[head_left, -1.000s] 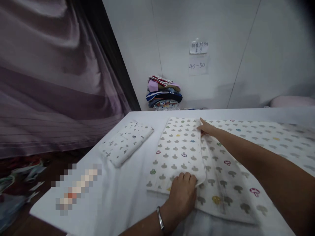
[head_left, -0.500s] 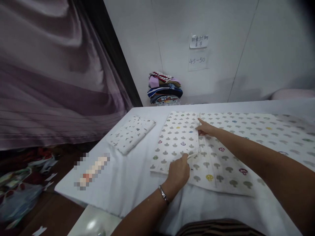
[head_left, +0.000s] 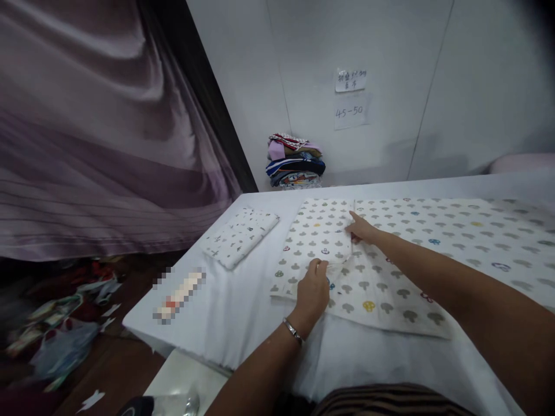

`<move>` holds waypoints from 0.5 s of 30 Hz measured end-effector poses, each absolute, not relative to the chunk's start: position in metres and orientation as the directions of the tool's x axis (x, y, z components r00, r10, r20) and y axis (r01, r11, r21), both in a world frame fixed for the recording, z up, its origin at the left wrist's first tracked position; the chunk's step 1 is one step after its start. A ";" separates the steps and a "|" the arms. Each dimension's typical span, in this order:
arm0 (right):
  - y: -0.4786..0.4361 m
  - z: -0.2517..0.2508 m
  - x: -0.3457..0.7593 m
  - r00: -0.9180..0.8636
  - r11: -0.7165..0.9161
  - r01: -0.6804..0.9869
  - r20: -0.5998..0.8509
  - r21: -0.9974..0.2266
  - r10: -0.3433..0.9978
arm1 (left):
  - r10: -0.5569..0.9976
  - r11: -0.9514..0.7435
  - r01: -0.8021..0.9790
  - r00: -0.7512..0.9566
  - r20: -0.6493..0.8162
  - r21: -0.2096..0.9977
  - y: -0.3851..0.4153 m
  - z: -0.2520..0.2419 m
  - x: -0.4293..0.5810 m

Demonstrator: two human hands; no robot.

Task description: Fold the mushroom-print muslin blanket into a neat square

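Note:
A white cloth printed with grey and coloured mushrooms [head_left: 416, 254] lies spread over the white table [head_left: 243, 306], its left end folded over into a flap [head_left: 314, 237]. My left hand [head_left: 313, 289], with a metal bracelet on the wrist, pinches the near corner of that flap and lifts it slightly. My right hand [head_left: 362, 230] reaches across and holds the flap's far edge down with its fingers closed on the fabric.
A small folded white cloth with dark marks [head_left: 240, 236] lies to the left of the flap. A stack of folded coloured fabrics [head_left: 295, 162] sits against the wall behind the table. A purple curtain [head_left: 95, 127] hangs at left; scraps litter the floor [head_left: 65, 335].
My left hand has slid away from me along the flap's right edge and now lifts its corner. The view has drawn back from the table. My right hand stays on the far edge.

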State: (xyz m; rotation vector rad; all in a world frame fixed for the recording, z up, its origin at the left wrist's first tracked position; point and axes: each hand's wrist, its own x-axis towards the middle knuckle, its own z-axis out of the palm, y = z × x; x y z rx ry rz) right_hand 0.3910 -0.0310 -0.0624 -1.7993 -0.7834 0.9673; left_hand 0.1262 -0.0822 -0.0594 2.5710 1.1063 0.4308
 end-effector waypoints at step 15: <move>-0.143 -0.081 0.287 0.074 -0.478 -0.271 -0.513 -0.836 0.855 | 0.836 -0.447 0.502 0.528 0.147 0.740 -0.086 -0.075 0.131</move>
